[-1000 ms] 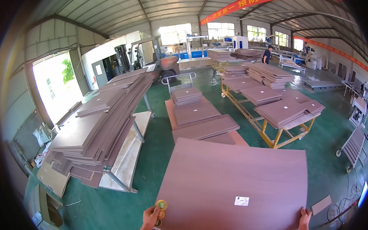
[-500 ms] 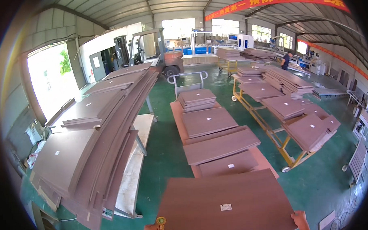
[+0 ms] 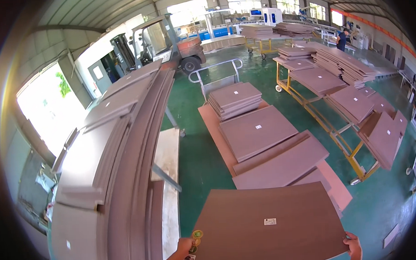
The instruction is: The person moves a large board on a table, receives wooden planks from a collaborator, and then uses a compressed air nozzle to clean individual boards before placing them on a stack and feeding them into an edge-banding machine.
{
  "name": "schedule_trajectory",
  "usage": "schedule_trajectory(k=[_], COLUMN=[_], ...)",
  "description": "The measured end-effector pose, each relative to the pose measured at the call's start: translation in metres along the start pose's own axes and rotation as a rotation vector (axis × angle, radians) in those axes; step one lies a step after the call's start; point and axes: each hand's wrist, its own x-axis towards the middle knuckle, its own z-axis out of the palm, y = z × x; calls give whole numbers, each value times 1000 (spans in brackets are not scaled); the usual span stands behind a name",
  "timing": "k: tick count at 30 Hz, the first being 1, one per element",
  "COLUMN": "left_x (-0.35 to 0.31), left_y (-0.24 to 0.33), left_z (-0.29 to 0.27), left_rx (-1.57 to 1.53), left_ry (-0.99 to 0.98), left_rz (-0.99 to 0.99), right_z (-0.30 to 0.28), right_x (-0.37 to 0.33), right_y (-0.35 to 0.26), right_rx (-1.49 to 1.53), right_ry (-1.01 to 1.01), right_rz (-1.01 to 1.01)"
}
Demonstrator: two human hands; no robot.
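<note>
Gripping opposite edges, the left hand (image 3: pixel 186 245) and right hand (image 3: pixel 353 242) are holding a brown panel (image 3: pixel 267 240); this wide spacing is probably balancing its weight.

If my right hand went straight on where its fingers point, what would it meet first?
Your right hand would likely meet the large flat brown rectangular panel first, since it grips that panel's right edge; how far it reaches underneath is hidden.
</note>
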Motion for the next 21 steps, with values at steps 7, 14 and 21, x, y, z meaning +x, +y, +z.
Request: schedule_trajectory(k=[7, 14, 21], left_x=[139, 331, 497], left_y=[146, 234, 344], left_z=[28, 86, 170], left_rx=[-98, 30, 49], left_ry=[-50, 79, 54], left_rz=[-226, -230, -101], right_z=[132, 271, 392], right_x=[136, 325, 514], right_y=[-117, -158, -186], right_rx=[333, 600, 492], right_ry=[28, 474, 774], right_rz=[-71, -146, -59])
